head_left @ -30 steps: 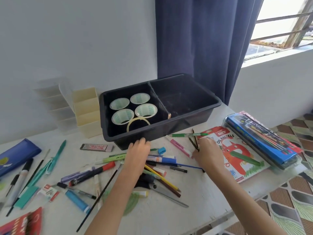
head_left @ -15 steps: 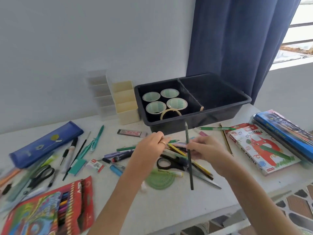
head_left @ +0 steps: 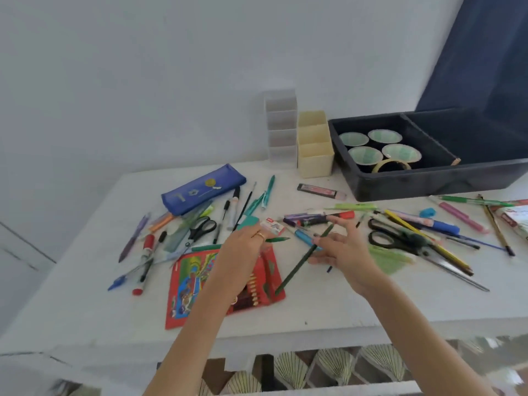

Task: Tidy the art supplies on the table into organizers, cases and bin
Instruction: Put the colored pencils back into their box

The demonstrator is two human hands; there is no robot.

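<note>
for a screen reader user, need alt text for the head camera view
A person's right hand pinches a dark green pencil above a white table strewn with pens and scissors, while the left hand is over a red coloured-pencil pack. A black bin holding tape rolls stands at the back right.

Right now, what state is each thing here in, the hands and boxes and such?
Left hand, gripping a green pencil.
Right hand, holding a dark green pencil, tilted.
Red pencil box, flap open, pencils showing.
Black bin, lidless, tape rolls in its left compartment.
Cream organizer, upright.
Blue pencil case, lying flat.
</note>
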